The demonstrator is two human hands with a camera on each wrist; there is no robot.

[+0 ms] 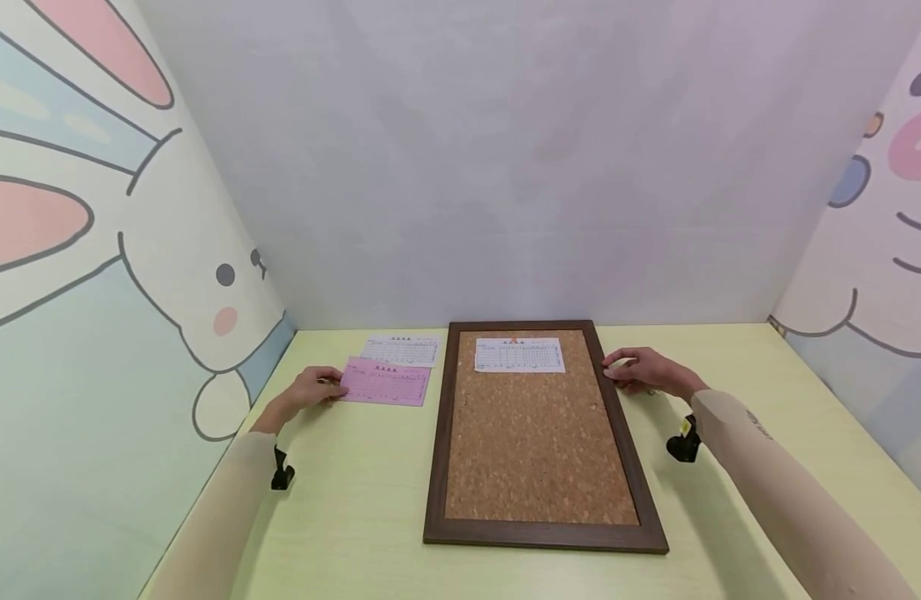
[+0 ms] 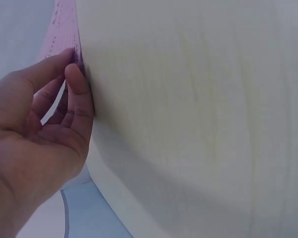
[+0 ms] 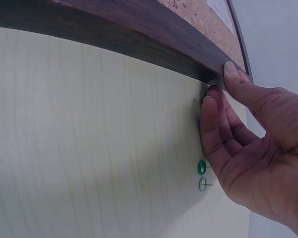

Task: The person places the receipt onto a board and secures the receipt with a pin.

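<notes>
My left hand (image 1: 313, 390) pinches the left edge of a pink printed form (image 1: 385, 385) between thumb and fingers, at the left of the head view. Behind it, a white printed form (image 1: 411, 350) lies partly covered by the pink one. The framed cork board (image 1: 538, 450) lies flat on the table, a second white form (image 1: 518, 358) fixed near its top with a small orange pushpin (image 1: 514, 339). At the board's upper right side, my right hand (image 1: 648, 371) grips the dark wooden frame (image 3: 188, 54), thumb on its top face and fingertips at its side.
Beside the right hand, a green pushpin (image 3: 202, 167) and a pale clear pushpin (image 3: 203, 185) lie on the light wood-grain table (image 1: 340, 500). A grey wall (image 1: 520, 167) rises behind the table, and walls with cartoon animals stand at both sides.
</notes>
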